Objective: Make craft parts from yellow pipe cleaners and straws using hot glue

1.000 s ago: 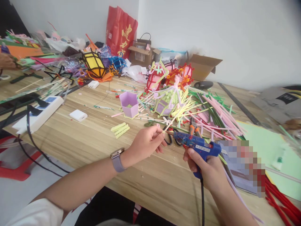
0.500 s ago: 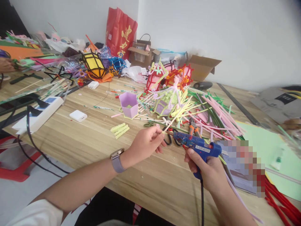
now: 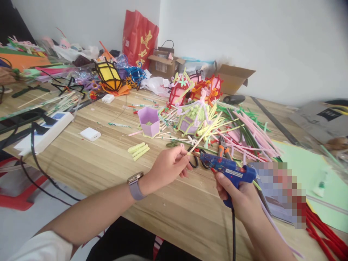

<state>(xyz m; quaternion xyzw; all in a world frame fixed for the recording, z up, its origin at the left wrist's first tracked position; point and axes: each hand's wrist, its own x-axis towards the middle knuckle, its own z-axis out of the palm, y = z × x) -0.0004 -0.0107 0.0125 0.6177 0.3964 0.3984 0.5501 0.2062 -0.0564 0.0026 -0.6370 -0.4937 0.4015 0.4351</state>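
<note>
My left hand (image 3: pixel 174 162) pinches the near end of a thin pale-yellow stick (image 3: pixel 200 138), which slants up to the right. My right hand (image 3: pixel 239 197) is wrapped round the handle of a blue hot glue gun (image 3: pixel 228 168), its nozzle close to the pinched end of the stick. Whether the nozzle touches it I cannot tell. Just behind the nozzle lie black-handled scissors (image 3: pixel 193 161) and orange-handled pliers (image 3: pixel 222 146). Beyond my left hand stand a purple hexagonal cup (image 3: pixel 154 127) and several twisted light-green strips (image 3: pixel 140 153).
A pipe-cleaner lantern (image 3: pixel 187 125) stands among loose pink, yellow and green stems (image 3: pixel 257 134). At left are a white power strip (image 3: pixel 47 132) and a white charger (image 3: pixel 90 133). Green sheets (image 3: pixel 301 163) lie at right. Another person's hand (image 3: pixel 8 77) shows at far left.
Almost nothing has moved. The glue gun's rear has tipped slightly, while my left hand and the stick stay in place.
</note>
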